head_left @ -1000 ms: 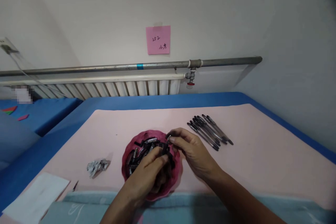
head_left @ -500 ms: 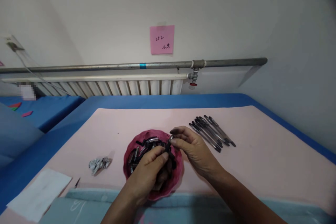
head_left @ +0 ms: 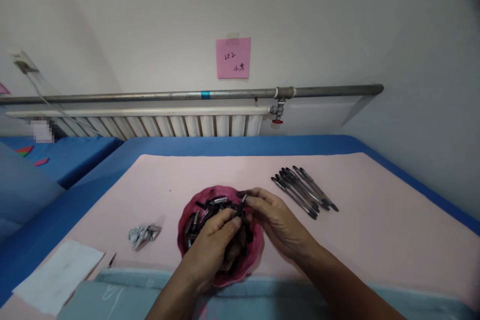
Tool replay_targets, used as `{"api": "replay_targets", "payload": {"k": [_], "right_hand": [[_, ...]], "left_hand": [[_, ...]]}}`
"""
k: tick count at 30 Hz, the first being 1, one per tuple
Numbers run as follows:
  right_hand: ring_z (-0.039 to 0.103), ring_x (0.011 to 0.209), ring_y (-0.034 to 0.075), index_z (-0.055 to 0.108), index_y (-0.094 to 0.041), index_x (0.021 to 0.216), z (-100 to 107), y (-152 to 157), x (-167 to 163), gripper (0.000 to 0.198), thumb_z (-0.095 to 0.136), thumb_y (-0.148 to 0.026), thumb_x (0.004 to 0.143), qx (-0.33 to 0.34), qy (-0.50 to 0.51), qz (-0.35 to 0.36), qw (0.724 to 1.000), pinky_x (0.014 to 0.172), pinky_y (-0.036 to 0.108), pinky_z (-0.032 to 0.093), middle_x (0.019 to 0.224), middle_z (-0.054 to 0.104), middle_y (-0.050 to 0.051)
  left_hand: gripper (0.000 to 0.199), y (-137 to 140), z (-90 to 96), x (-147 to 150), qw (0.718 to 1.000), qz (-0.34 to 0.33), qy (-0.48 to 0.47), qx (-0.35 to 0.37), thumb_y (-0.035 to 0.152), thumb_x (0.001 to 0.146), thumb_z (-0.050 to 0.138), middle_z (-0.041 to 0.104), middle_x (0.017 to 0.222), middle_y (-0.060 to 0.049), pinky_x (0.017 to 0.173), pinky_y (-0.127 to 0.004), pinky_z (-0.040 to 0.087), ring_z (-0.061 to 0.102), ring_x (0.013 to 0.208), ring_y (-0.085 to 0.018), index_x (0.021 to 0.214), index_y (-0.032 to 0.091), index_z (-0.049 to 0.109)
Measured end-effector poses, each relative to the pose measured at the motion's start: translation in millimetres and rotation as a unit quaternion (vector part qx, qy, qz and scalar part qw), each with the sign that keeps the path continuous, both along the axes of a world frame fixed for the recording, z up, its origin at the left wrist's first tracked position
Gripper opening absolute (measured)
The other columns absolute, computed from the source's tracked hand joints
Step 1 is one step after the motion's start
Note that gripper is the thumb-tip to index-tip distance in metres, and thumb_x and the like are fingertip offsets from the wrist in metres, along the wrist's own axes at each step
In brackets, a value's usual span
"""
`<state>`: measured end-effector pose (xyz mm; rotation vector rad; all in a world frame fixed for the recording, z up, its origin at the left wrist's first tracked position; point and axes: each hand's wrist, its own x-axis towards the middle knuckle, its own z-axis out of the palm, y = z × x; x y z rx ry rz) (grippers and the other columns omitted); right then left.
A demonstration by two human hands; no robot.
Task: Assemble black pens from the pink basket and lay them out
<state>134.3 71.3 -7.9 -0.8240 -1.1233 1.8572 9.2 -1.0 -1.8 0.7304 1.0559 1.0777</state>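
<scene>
Pink bowl (head_left: pixel 213 191) — pen parts (head_left: pixel 205 215) inside

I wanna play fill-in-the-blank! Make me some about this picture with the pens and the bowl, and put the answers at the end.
1. The left hand pinches a small piece whose main colour is ____.
2. Seen from the person's side, the pens lie to the ____ of the bowl.
3. The number written on the pink note on the wall is ____.
4. The colour of the valve handle below the pipe is ____.

Missing words: black; right; 252; red.
</scene>
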Motion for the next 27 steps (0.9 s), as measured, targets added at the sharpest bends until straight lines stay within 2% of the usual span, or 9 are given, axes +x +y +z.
{"api": "replay_targets", "payload": {"k": [6,14,19,23,27], "right_hand": [[0.048,0.057,0.009,0.064,-0.016,0.075,-1.1,2.5,1.4,0.016,0.069,-0.026,0.064,0.000,0.013,-0.008,1.000,0.060,0.024,0.037,0.067,0.058,-0.002],[0.048,0.055,0.009,0.064,-0.016,0.073,0.3,0.1,0.4,0.018,0.072,-0.026,0.061,-0.043,0.029,-0.002,0.999,0.059,0.024,0.037,0.066,0.059,-0.002],[0.047,0.054,0.008,0.063,-0.015,0.068,-2.4,1.3,0.2,0.017,0.073,-0.027,0.061,-0.032,0.014,-0.006,0.999,0.057,0.023,0.036,0.061,0.056,-0.003],[0.048,0.057,0.010,0.065,-0.015,0.075,-2.0,1.3,0.5,0.020,0.071,-0.028,0.062,-0.026,0.012,0.010,1.000,0.059,0.024,0.037,0.065,0.058,-0.001],[0.046,0.055,0.009,0.063,-0.016,0.071,-0.6,0.4,0.7,0.017,0.071,-0.028,0.063,0.004,-0.010,-0.013,1.000,0.057,0.023,0.036,0.062,0.055,-0.003]], "left_hand": [[0.021,0.4,1.8,-0.5,1.000,0.002,0.001,-0.006,0.038,0.077,0.054,0.037,0.049,0.008,0.033,-0.017,0.010,0.023,0.035,-0.003,0.080,0.019,0.046],[0.019,-0.1,0.1,-0.3,1.000,-0.004,-0.007,-0.008,0.036,0.078,0.053,0.040,0.051,0.008,0.032,-0.017,0.011,0.026,0.036,-0.003,0.080,0.019,0.046],[0.019,-0.1,-1.2,0.1,1.000,-0.011,-0.005,-0.005,0.036,0.078,0.052,0.040,0.052,0.008,0.032,-0.016,0.011,0.027,0.036,-0.002,0.079,0.019,0.044],[0.018,-0.3,0.2,0.6,1.000,-0.010,-0.004,-0.010,0.036,0.079,0.051,0.040,0.051,0.008,0.032,-0.016,0.011,0.026,0.035,-0.002,0.079,0.019,0.043],[0.018,-1.2,-0.4,0.3,1.000,-0.010,0.002,-0.004,0.036,0.080,0.050,0.040,0.051,0.008,0.032,-0.015,0.012,0.027,0.036,-0.002,0.077,0.019,0.043]]}}
